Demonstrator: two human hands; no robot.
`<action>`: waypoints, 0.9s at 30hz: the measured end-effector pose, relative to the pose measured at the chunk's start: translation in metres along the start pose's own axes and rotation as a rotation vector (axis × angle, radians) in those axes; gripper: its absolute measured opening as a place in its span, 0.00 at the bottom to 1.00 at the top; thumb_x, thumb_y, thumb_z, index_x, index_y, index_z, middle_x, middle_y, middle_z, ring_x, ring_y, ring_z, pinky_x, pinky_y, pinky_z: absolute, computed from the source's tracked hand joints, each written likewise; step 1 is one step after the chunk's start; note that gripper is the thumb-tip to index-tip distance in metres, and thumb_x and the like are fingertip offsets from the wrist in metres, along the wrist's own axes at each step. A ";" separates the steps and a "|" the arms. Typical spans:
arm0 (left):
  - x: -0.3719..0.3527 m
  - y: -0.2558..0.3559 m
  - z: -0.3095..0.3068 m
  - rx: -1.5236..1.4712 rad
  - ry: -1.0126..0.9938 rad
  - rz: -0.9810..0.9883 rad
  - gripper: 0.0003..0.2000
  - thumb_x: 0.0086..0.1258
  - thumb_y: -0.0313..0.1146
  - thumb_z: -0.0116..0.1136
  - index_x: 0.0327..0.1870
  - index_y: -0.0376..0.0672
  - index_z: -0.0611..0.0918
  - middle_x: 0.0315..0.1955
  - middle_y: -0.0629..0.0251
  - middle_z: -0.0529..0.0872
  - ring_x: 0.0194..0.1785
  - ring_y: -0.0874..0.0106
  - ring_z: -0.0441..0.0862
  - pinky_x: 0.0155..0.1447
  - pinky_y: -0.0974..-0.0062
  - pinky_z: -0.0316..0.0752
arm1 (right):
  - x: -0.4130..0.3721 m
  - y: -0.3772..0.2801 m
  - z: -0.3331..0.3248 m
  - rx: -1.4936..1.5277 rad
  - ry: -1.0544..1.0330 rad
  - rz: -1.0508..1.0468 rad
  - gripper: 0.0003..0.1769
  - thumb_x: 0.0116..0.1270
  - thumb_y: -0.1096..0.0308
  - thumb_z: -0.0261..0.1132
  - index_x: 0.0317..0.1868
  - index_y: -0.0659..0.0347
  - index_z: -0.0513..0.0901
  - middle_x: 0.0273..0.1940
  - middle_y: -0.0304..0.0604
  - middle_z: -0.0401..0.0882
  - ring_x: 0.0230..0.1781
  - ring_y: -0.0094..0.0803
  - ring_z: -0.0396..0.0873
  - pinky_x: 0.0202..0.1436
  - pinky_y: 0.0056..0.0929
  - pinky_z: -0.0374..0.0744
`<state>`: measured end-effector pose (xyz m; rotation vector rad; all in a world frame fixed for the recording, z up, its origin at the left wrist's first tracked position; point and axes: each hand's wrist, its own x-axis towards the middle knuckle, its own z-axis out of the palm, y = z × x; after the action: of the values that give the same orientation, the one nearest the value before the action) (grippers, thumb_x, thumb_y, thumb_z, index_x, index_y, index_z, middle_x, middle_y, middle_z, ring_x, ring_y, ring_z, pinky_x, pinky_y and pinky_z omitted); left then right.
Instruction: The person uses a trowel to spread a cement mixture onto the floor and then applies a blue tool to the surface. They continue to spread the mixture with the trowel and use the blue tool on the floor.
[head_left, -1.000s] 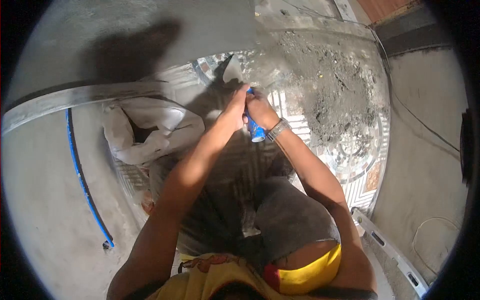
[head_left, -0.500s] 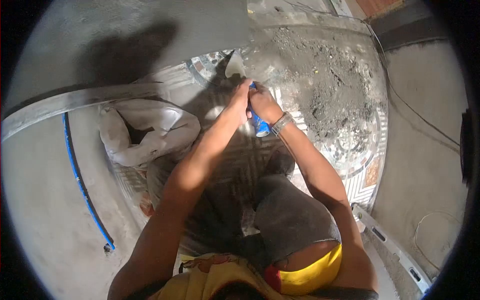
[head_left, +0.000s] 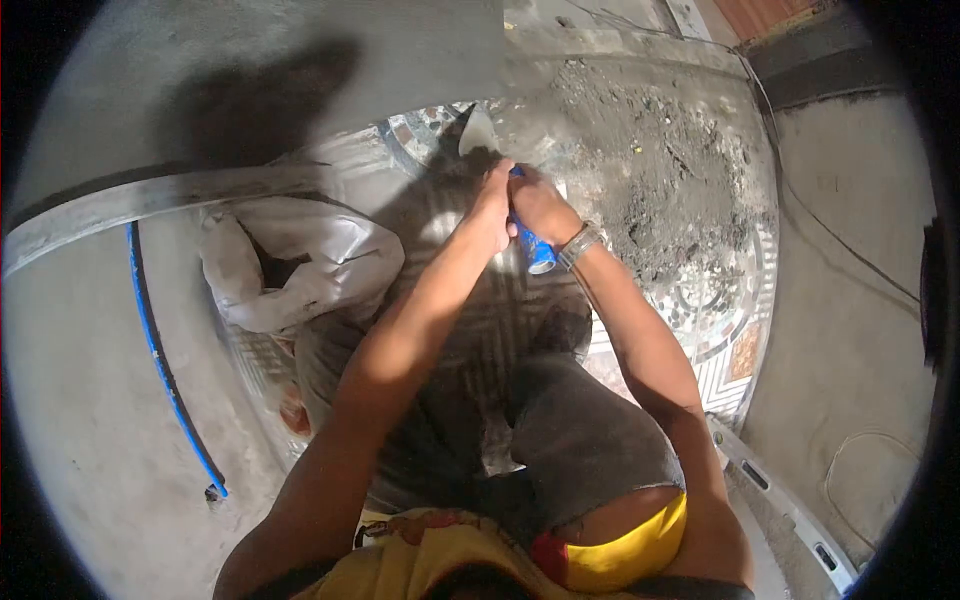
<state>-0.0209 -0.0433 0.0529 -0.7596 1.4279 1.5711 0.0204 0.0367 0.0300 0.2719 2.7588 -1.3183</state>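
Both of my hands meet over the floor in front of my knees. My right hand [head_left: 544, 210], with a watch on its wrist, is wrapped round the blue handle [head_left: 540, 256] of a trowel. The pale, pointed trowel blade [head_left: 478, 132] sticks out beyond my fingers, over the patterned floor covering. Pressed against the left side of the handle, my left hand [head_left: 492, 210] is curled, with its fingers near the top of the grip. Part of the handle is hidden between the hands.
Loose grey mortar [head_left: 670, 180] is spread over the sheet at right. An open white sack [head_left: 320, 250] stands at left, near a long straightedge [head_left: 150, 197] and a blue pipe [head_left: 158, 360]. A spirit level [head_left: 790, 505] lies at lower right. A cable [head_left: 800, 190] runs along the right.
Both hands and the trowel have shifted slightly to the right in view. The grip looks the same.
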 end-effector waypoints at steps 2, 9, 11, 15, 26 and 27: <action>0.003 0.003 -0.003 -0.034 0.015 -0.019 0.15 0.56 0.55 0.55 0.31 0.56 0.71 0.20 0.76 0.69 0.20 0.81 0.66 0.16 0.80 0.50 | 0.001 -0.002 -0.007 -0.071 -0.100 -0.098 0.14 0.61 0.71 0.48 0.40 0.72 0.76 0.46 0.62 0.73 0.48 0.52 0.72 0.53 0.39 0.72; 0.001 0.004 -0.009 0.003 0.008 -0.012 0.16 0.54 0.56 0.56 0.35 0.58 0.72 0.28 0.75 0.74 0.32 0.78 0.70 0.27 0.73 0.61 | 0.002 -0.006 -0.007 -0.259 -0.192 -0.091 0.15 0.63 0.68 0.49 0.42 0.72 0.74 0.50 0.60 0.71 0.50 0.53 0.71 0.54 0.39 0.71; 0.003 0.001 -0.005 -0.078 0.045 0.002 0.17 0.54 0.57 0.56 0.35 0.57 0.73 0.26 0.74 0.74 0.30 0.78 0.70 0.25 0.73 0.61 | 0.003 0.000 -0.005 -0.148 -0.088 -0.144 0.14 0.59 0.69 0.51 0.39 0.71 0.76 0.42 0.60 0.76 0.42 0.51 0.75 0.47 0.40 0.74; 0.025 -0.010 -0.011 -0.060 -0.038 0.012 0.19 0.54 0.58 0.56 0.33 0.54 0.75 0.21 0.74 0.73 0.21 0.76 0.68 0.18 0.77 0.57 | 0.000 -0.002 -0.008 0.003 -0.065 -0.093 0.12 0.56 0.70 0.53 0.36 0.69 0.78 0.36 0.59 0.78 0.38 0.49 0.78 0.42 0.41 0.76; 0.013 -0.012 0.014 -0.206 0.007 0.047 0.17 0.54 0.59 0.55 0.30 0.55 0.73 0.18 0.77 0.73 0.17 0.78 0.68 0.13 0.79 0.52 | 0.010 0.006 -0.023 -0.147 -0.112 -0.163 0.16 0.55 0.68 0.53 0.38 0.72 0.78 0.40 0.59 0.77 0.42 0.49 0.76 0.46 0.38 0.75; 0.015 -0.012 0.009 -0.261 -0.046 0.028 0.17 0.54 0.59 0.55 0.30 0.55 0.74 0.19 0.77 0.73 0.17 0.78 0.69 0.14 0.79 0.52 | 0.014 0.008 -0.014 -0.089 -0.081 -0.180 0.16 0.54 0.68 0.53 0.38 0.72 0.78 0.39 0.58 0.78 0.42 0.49 0.76 0.47 0.38 0.75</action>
<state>-0.0163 -0.0315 0.0356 -0.8512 1.2185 1.8071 0.0080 0.0547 0.0307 -0.0353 2.8181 -1.2083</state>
